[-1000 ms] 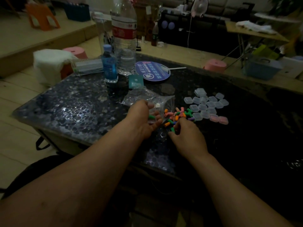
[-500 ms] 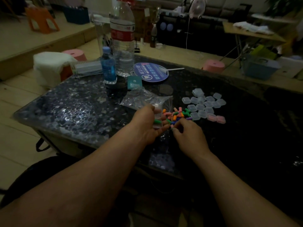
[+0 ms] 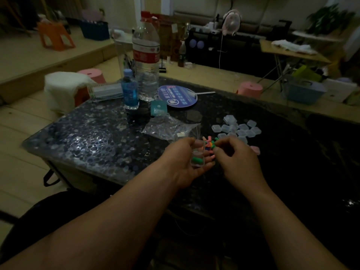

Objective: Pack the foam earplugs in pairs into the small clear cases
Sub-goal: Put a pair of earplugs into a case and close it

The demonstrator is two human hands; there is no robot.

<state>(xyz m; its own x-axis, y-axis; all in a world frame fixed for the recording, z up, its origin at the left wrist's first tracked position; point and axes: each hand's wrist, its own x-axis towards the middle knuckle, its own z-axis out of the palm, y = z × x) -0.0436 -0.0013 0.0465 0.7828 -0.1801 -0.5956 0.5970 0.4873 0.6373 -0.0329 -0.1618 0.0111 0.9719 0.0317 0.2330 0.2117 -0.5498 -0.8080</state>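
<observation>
My left hand (image 3: 186, 162) lies palm up above the table's near edge and holds an opened small clear case (image 3: 198, 155). A green earplug (image 3: 196, 159) sits in the case's lower half. My right hand (image 3: 236, 162) is just to its right, fingers curled, pinching a green earplug (image 3: 213, 150) at its fingertips beside the case. A heap of coloured earplugs (image 3: 208, 143) lies on the table behind the hands. Several empty clear cases (image 3: 238, 129) are clustered to the right of the heap, with a pink case (image 3: 255, 150) at the near side.
A crumpled clear plastic bag (image 3: 169, 128) lies left of the heap. Further back on the dark patterned table (image 3: 87, 137) stand a large water bottle (image 3: 146, 61), a small blue bottle (image 3: 129, 90), a round blue fan (image 3: 178, 96) and a teal box (image 3: 158, 110).
My left hand turned palm up and lifted the opened case clear of the heap. My right hand rose off the heap with a green earplug pinched, now beside the case.
</observation>
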